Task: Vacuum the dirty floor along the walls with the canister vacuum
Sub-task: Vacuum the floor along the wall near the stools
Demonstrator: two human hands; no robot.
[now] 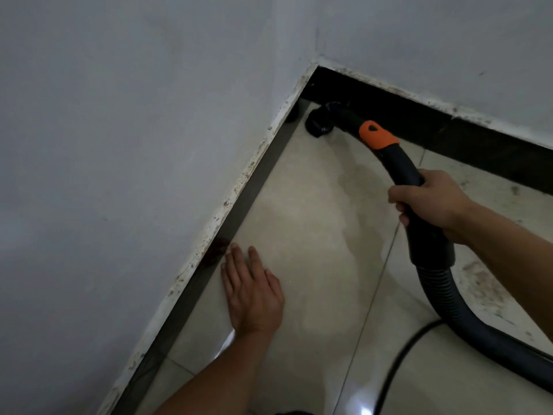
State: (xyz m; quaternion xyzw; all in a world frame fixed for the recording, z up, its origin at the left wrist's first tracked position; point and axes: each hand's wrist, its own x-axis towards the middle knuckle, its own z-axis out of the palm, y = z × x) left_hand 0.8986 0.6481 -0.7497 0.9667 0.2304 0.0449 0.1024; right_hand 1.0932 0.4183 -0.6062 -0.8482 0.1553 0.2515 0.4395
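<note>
The ribbed hose [466, 313] runs off the right edge — no canister in view. The nozzle [321, 121] blurs into the dark skirting [419, 115].

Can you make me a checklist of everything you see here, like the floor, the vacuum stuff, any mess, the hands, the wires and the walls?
Surface: pale tiled floor, faint water-like stain in the middle, dirt specks at right.
Job's things: black vacuum nozzle pushed into the corner; handle with orange collar; ribbed hose trailing right.
Clutter: nothing seen.
Grippers: right hand closed around the handle; left hand open and spread flat over the floor, beside the skirting.
Cables: one black cord curving across the tiles.
Surroundings: two grey-white walls meeting in a corner; dark skirting with a chipped, stained top edge.
</note>
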